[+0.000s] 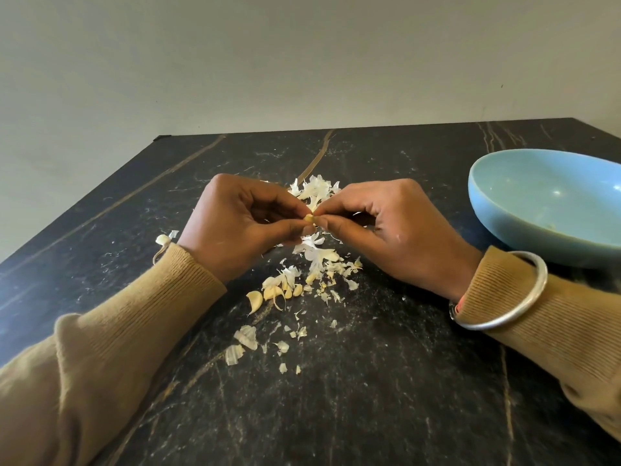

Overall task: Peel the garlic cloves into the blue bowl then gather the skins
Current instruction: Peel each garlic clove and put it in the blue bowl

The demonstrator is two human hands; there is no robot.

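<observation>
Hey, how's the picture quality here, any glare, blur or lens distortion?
Head view: soft, even light with faint shadows; a small highlight inside the blue bowl; wide-angle stretch swells the sleeves at the bottom corners; the garlic clove pinched between left hand and right hand is sharp.

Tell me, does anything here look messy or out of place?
Papery garlic skins lie scattered across the dark table, not yet gathered. One stray clove sits apart beside the left sleeve.
</observation>
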